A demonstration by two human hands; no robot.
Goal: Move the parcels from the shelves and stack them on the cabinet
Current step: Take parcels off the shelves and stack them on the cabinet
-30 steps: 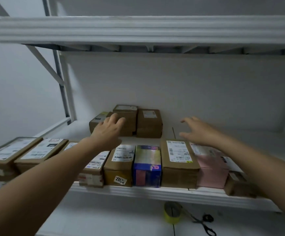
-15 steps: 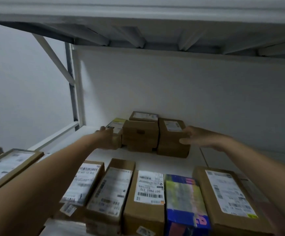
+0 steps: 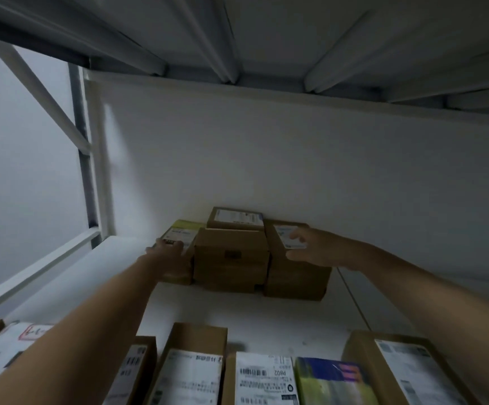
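Head view looks along two bare forearms stretched deep into the shelf (image 3: 237,314), toward a cluster of brown parcels set against the back wall (image 3: 296,156). The left hand (image 3: 168,252) lies back upward on the near top corner of the left parcel (image 3: 179,233), the one with the yellow-green label; its wrist runs straight on from the forearm and its fingertips rest on the edge of that label. Its thumb is hidden beneath the hand, so I cannot tell whether it grips or only rests there.

The right hand (image 3: 316,248) comes in from the right with the wrist turned slightly inward; its fingers spread across the white label on top of the right parcel (image 3: 296,279) and its thumb lies against the front face just below, so the parcel's top front edge sits in a narrow pinch.

Between the two hands stands the middle parcel (image 3: 231,258), close against both neighbours; a small flat parcel (image 3: 234,219) lies on top of it, just beyond the fingertips. Nearer than the wrists, under the forearms, a front row of labelled parcels (image 3: 187,372) lines the shelf's near edge; a blue and yellow parcel (image 3: 331,381) lies below the right forearm. Above both hands runs the ribbed underside of the upper shelf (image 3: 266,39).
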